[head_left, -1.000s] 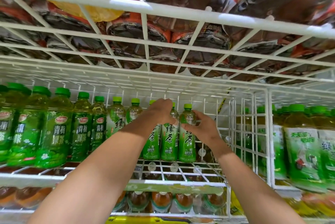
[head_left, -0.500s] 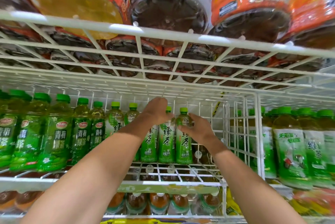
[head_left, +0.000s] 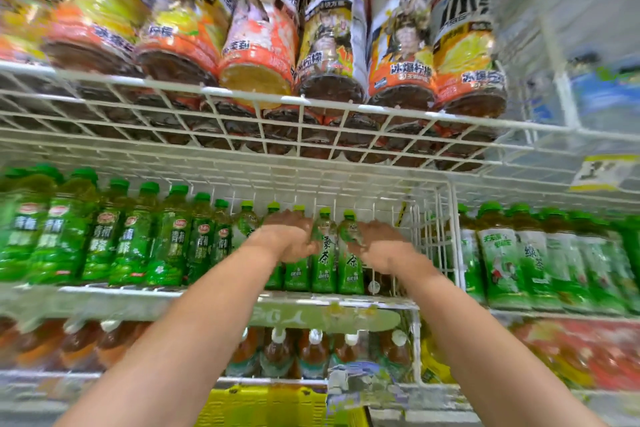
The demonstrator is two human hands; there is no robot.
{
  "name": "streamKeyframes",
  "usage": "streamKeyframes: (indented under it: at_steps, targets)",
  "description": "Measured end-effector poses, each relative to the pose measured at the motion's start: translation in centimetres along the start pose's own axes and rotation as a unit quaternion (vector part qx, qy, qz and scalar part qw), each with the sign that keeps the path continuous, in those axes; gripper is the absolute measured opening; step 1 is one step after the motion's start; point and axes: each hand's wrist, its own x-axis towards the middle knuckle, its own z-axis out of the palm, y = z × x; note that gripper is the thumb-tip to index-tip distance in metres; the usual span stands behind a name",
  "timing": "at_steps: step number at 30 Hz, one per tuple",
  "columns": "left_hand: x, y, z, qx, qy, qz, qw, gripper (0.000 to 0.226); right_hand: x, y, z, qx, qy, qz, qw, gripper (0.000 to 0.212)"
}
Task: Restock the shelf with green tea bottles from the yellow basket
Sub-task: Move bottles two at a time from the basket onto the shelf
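Note:
Green tea bottles [head_left: 323, 255] with light green caps stand in a short row on the middle wire shelf [head_left: 346, 298]. My left hand [head_left: 289, 236] is in front of the left bottles of that row, fingers curled; motion blur hides whether it grips one. My right hand [head_left: 379, 246] is at the right end of the row, its fingers against the side of the rightmost bottle [head_left: 349, 253]. The yellow basket [head_left: 277, 404] shows at the bottom edge, between my forearms.
Darker green tea bottles [head_left: 104, 236] fill the shelf to the left. A wire divider [head_left: 453, 236] separates more green bottles [head_left: 512, 260] on the right. Large iced tea bottles [head_left: 329, 39] sit on the wire shelf overhead, brown tea bottles [head_left: 311, 350] below.
The view has tilted up and pulled back, showing more of the top shelf. Both hands sit lower on the bottles; the cap under my left hand is now uncovered.

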Motion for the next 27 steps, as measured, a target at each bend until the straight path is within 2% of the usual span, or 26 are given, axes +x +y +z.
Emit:
streamKeyframes:
  at_steps: [3,12,18,27]
  targets:
    - [-3.5,1.2,-0.2,-0.002,0.012,-0.002,1.0,0.064,-3.8,0.0,-0.2,0.016,0.002,0.007,1.0,0.052]
    - [-11.1,4.0,0.2,0.027,0.05,0.011,0.998,0.073,-11.0,-1.5,0.0,-0.011,0.026,0.008,1.0,0.075]
    - [-15.4,1.2,-0.1,0.046,0.072,-0.015,0.996,0.068,-11.0,-5.8,-0.2,-0.003,0.058,-0.065,0.996,0.073]
    - [-23.3,-9.2,3.5,0.006,0.015,-0.159,0.987,0.076,-10.2,-17.0,3.0,0.026,0.044,-0.217,0.975,0.075]
